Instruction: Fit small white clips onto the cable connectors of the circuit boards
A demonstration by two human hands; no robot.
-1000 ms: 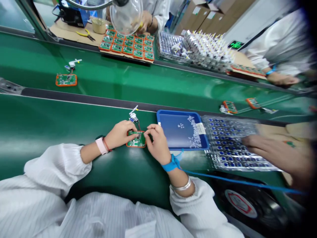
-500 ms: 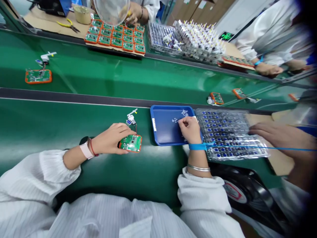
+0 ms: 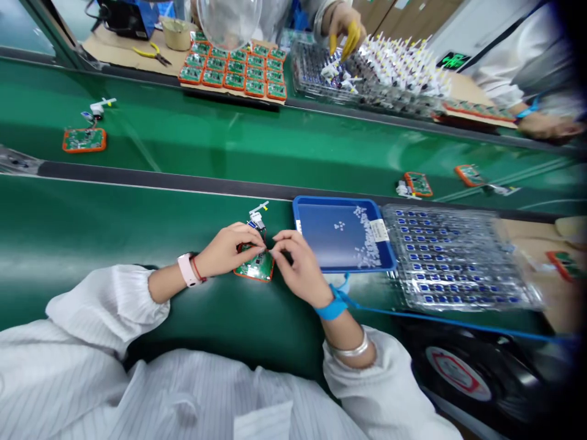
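Note:
A green circuit board in an orange frame [image 3: 255, 270] lies on the bench in front of me. Thin wires lead from its upper edge to a small white part with an arm and yellow tip [image 3: 258, 218]. My left hand [image 3: 229, 249] rests over the board's upper left, thumb and finger pinched by the wires. From the other side my right hand [image 3: 299, 267] meets it with fingertips pinched at the same corner. Whatever the fingertips hold is too small to make out. Beside my right hand is a blue tray [image 3: 316, 235] with tiny white pieces [image 3: 367, 241].
Clear plastic trays of blue-faced parts [image 3: 452, 256] stand right of the blue tray. A blue wrist cord [image 3: 413, 315] trails rightward. Across the green belt [image 3: 220, 140], framed boards [image 3: 233, 73] sit in rows, and a co-worker's hand in yellow finger covers [image 3: 346, 30] reaches over parts.
My right hand has left the blue tray and come left to the board, meeting my left hand's fingertips. A neighbour's hand has left the clear trays. The co-worker opposite has reached rightward.

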